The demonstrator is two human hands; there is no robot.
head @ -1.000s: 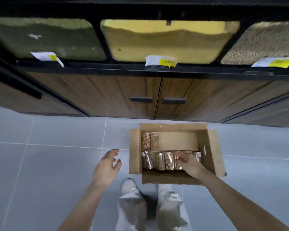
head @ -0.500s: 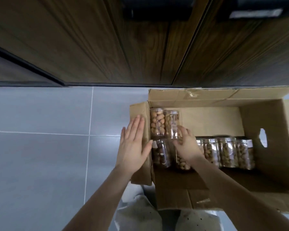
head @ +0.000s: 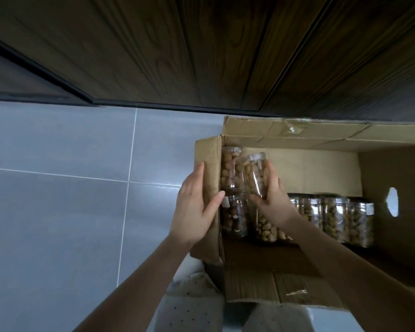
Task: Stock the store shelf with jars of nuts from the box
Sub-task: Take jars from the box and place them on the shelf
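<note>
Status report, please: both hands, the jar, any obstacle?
Left hand flat on the box flap. Right hand grips one jar of nuts, tilted, lifted above the others. Nothing blocks the way up; other jars lie alongside.

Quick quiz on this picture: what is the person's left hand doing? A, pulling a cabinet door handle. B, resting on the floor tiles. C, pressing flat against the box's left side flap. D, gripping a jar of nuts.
C: the left hand lies with straight fingers against the side flap of the cardboard box, while the right hand holds the tilted jar.
</note>
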